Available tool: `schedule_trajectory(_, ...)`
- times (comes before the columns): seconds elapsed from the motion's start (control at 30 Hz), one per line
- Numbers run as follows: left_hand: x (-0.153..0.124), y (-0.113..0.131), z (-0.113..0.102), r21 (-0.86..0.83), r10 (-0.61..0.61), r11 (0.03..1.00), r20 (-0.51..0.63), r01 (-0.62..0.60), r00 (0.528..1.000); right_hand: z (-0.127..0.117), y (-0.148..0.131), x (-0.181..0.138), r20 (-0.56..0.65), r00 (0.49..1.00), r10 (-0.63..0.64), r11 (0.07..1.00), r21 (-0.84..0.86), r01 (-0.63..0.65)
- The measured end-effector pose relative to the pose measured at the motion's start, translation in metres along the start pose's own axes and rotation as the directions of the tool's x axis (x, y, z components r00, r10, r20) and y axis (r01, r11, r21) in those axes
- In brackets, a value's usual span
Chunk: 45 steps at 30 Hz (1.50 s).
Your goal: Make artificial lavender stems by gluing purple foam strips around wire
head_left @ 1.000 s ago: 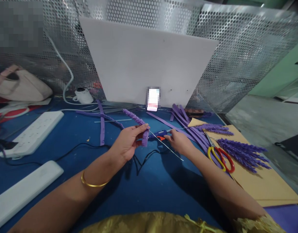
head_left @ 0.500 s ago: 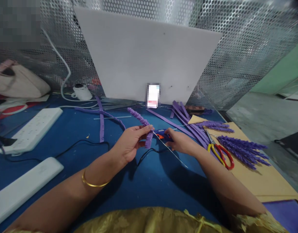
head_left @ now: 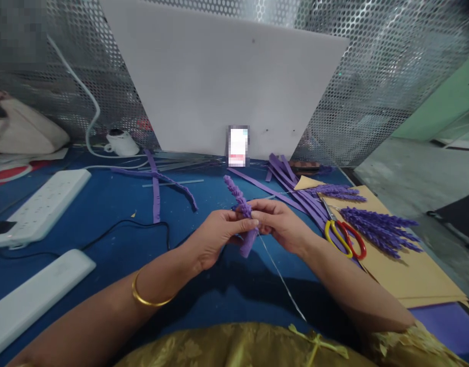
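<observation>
Between my hands is a purple artificial lavender spike [head_left: 236, 191], tilted with its tip up and to the left. The thumb and fingers of my left hand [head_left: 219, 229] pinch its lower part. From the other side, my right hand [head_left: 280, 221] closes its fingertips on the same spot. A loose purple strip [head_left: 249, 244] hangs below the fingers, joined to the spike. A thin wire stem [head_left: 282, 278] runs from the grip down toward my lap. Exactly what lies between the fingertips is hidden.
Right: purple strips [head_left: 291, 186], red-and-yellow-handled scissors [head_left: 345, 237], finished lavender bunches [head_left: 375, 232] on brown paper [head_left: 421, 280]. Left: a power strip [head_left: 47, 204], a white bar [head_left: 39, 280], a black cable [head_left: 123, 221], a small white cup [head_left: 121, 143]. Behind: a phone-like screen [head_left: 238, 148] against a white board [head_left: 219, 76].
My right hand has left the blue tool with an orange part and moved left onto the spike's base. The spike now stands more upright, and the wire's end points lower.
</observation>
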<state>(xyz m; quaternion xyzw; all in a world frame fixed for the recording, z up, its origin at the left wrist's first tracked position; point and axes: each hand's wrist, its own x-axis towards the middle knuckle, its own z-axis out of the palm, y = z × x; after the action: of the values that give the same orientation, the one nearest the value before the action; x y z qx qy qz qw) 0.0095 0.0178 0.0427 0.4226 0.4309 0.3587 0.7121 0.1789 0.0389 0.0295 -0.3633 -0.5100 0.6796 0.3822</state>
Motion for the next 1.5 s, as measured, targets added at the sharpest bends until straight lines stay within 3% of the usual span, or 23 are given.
schedule_trajectory(0.1,0.000,-0.001,0.000,-0.001,-0.019,1.000,-0.020,0.019,1.000,0.002,-0.001,-0.003,0.020,1.000,-0.023,0.992,0.125,0.020)
schedule_trajectory(0.27,0.000,0.000,0.000,-0.031,-0.006,1.000,-0.072,0.004,0.997,-0.003,-0.010,-0.003,0.159,0.987,-0.026,0.996,0.087,0.012)
schedule_trajectory(0.5,0.002,0.000,-0.002,-0.037,-0.018,0.999,-0.054,0.016,0.998,0.000,-0.006,0.000,-0.004,1.000,-0.021,0.989,0.149,0.021)
schedule_trajectory(0.7,0.002,0.003,-0.006,0.005,-0.008,1.000,0.053,0.008,0.999,-0.008,-0.007,0.001,0.006,1.000,0.000,0.980,0.200,-0.001)
schedule_trajectory(0.97,0.003,0.004,-0.007,0.065,-0.029,0.998,0.053,0.025,0.998,-0.009,-0.011,-0.001,0.061,0.997,0.049,0.976,0.209,-0.061)
schedule_trajectory(1.1,0.002,0.004,-0.006,0.106,-0.010,0.994,0.060,0.003,0.998,-0.010,-0.013,-0.002,0.130,0.989,0.075,0.986,0.137,-0.093)
schedule_trajectory(1.23,0.001,0.003,-0.004,0.159,-0.008,0.987,0.046,0.000,0.999,-0.011,-0.016,-0.004,0.192,0.981,0.033,0.999,0.002,-0.034)
schedule_trajectory(1.5,0.005,-0.002,-0.003,0.154,-0.008,0.988,-0.029,0.012,1.000,-0.005,-0.016,-0.008,0.131,0.988,-0.077,0.988,-0.120,0.093)
